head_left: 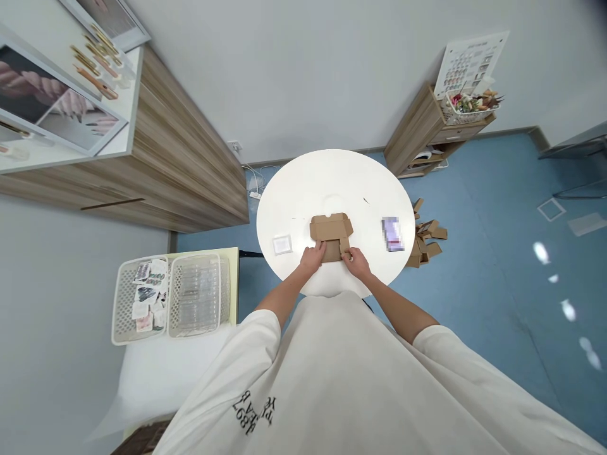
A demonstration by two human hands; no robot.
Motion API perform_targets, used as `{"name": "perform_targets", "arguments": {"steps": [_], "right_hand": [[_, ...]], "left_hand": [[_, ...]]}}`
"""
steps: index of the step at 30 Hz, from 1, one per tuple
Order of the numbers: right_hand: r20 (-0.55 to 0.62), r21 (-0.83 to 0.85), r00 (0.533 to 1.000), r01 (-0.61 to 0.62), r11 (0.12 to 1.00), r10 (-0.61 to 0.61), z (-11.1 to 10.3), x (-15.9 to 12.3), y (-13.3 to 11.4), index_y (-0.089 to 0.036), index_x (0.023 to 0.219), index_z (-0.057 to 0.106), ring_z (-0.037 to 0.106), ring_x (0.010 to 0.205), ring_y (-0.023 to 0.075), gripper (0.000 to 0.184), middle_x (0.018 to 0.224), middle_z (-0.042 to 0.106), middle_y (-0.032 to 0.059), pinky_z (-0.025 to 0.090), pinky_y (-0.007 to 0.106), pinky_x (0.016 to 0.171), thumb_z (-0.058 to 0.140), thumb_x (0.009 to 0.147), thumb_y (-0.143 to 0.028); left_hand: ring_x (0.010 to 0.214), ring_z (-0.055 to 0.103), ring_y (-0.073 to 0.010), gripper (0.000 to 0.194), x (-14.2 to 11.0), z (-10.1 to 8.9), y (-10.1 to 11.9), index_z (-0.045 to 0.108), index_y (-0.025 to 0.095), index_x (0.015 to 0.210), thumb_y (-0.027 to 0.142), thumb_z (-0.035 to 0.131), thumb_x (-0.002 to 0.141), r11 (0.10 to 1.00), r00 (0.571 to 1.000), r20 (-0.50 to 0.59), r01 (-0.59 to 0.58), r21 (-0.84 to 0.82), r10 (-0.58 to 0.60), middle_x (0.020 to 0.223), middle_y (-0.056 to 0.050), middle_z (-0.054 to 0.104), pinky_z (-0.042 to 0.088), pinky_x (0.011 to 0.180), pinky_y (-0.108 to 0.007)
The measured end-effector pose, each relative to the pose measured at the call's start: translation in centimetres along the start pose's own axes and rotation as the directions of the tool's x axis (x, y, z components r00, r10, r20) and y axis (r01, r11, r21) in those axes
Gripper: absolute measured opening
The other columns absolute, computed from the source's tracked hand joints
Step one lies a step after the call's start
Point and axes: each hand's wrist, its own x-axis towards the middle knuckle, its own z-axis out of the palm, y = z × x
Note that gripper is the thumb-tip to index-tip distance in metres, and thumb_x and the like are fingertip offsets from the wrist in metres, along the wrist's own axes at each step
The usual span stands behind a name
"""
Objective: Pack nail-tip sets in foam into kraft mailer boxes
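A brown cardboard box [331,229], partly unfolded, lies on the round white table [294,183] in front of me. Its lid with side flaps spreads toward the far side, while the near part is between my hands. My left hand [313,256] grips the near left edge of the box, thumb and fingers closed on it. At the near right corner, my right hand [356,261] pinches a folded side flap. Fingertips of both hands are partly hidden against the cardboard.
A small white-framed clear item [282,244] lies left on the table; a blurred purple item [392,234] lies right. Cardboard boxes [427,243] are piled on the floor beyond the right edge. White baskets [171,297] stand at left, and a wooden cabinet [190,139] rises behind.
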Motion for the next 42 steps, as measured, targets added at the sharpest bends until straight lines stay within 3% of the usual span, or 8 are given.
{"name": "perform_targets", "arguments": {"steps": [7,12,18,25,31,35,39,42], "right_hand": [[0.159,-0.389,0.985,0.120,0.913,-0.062,-0.8,0.6,-0.6,-0.015,0.123,0.064,0.058,0.111,0.0273,0.037,0.121,0.061,0.0163,0.043,0.035,0.092,0.037,0.104,-0.031],[0.156,-0.545,0.984,0.158,0.823,-0.086,0.0,0.7,-2.0,-0.005,0.118,0.064,0.054,0.113,0.0325,0.039,0.118,0.059,0.0233,0.041,0.041,0.094,0.039,0.103,-0.031],[0.144,-0.553,0.986,0.146,0.820,-0.078,-0.1,0.3,-2.3,-0.010,0.125,0.057,0.054,0.109,0.0319,0.039,0.129,0.055,0.0217,0.043,0.041,0.089,0.043,0.101,-0.037],[0.213,-0.517,0.960,0.267,0.813,-0.180,-1.5,1.6,-2.3,-0.022,0.156,0.024,0.053,0.111,0.0306,0.075,0.166,0.015,0.0171,0.046,0.038,0.085,0.059,0.092,-0.036],[0.279,-0.551,0.944,0.309,0.775,-0.178,-1.7,3.0,-2.4,-0.021,0.161,0.013,0.053,0.115,0.0327,0.087,0.165,0.023,0.0164,0.045,0.041,0.090,0.062,0.090,-0.032],[0.280,-0.565,0.944,0.311,0.764,-0.177,-1.7,3.3,-2.6,-0.021,0.162,0.011,0.056,0.112,0.0315,0.089,0.164,0.024,0.0167,0.045,0.040,0.089,0.062,0.089,-0.029],[0.283,-0.574,0.944,0.307,0.759,-0.168,-1.7,3.3,-2.8,-0.022,0.162,0.011,0.057,0.110,0.0301,0.089,0.164,0.026,0.0162,0.045,0.038,0.088,0.062,0.089,-0.030],[0.278,-0.579,0.945,0.307,0.756,-0.171,-1.7,3.2,-2.8,-0.021,0.162,0.010,0.058,0.108,0.0291,0.087,0.164,0.026,0.0165,0.045,0.037,0.085,0.060,0.091,-0.031]], "left_hand": [[0.101,0.068,-0.0290,0.094,0.1,0.3,0.0,0.024,0.026,0.155,0.020,0.077,0.078,1.000,1.000,-0.015,0.006,0.013,-0.006,0.158,-0.020,0.031,0.044,0.092,-0.040],[0.096,0.070,-0.0276,0.090,0.1,0.0,0.0,0.028,0.023,0.153,0.022,0.078,0.078,0.998,1.000,-0.013,0.001,0.055,0.000,0.156,-0.020,0.034,0.045,0.088,-0.039],[0.098,0.070,-0.0282,0.085,-0.1,-0.1,0.1,0.033,0.025,0.149,0.018,0.078,0.078,1.000,1.000,-0.020,-0.005,0.022,0.005,0.156,-0.020,0.033,0.044,0.089,-0.040],[0.101,0.069,-0.0297,0.080,-0.3,-0.3,0.0,0.036,0.025,0.146,0.015,0.076,0.078,1.000,1.000,-0.031,-0.005,-0.012,0.005,0.156,-0.020,0.033,0.044,0.092,-0.041],[0.105,0.067,-0.0297,0.079,-0.6,-0.2,0.5,0.037,0.024,0.147,0.012,0.072,0.077,0.998,0.999,-0.025,0.019,-0.062,-0.021,0.162,-0.019,0.026,0.044,0.094,-0.043],[0.119,0.059,-0.0326,0.073,-1.8,0.3,-0.1,0.035,0.025,0.151,0.022,0.067,0.085,0.974,0.992,-0.127,-0.005,-0.228,-0.025,0.164,-0.016,0.025,0.042,0.101,-0.045],[0.131,0.051,-0.0313,0.051,-3.3,0.5,-3.1,0.039,0.020,0.149,0.026,0.046,0.098,0.902,0.930,-0.270,0.122,-0.414,-0.250,0.155,-0.016,0.039,0.039,0.108,-0.043],[0.135,0.047,-0.0335,0.047,-4.0,0.1,-6.8,0.042,0.017,0.144,0.028,0.047,0.099,0.741,0.767,-0.269,0.366,-0.564,-0.583,0.148,-0.019,0.046,0.038,0.110,-0.046]]}}
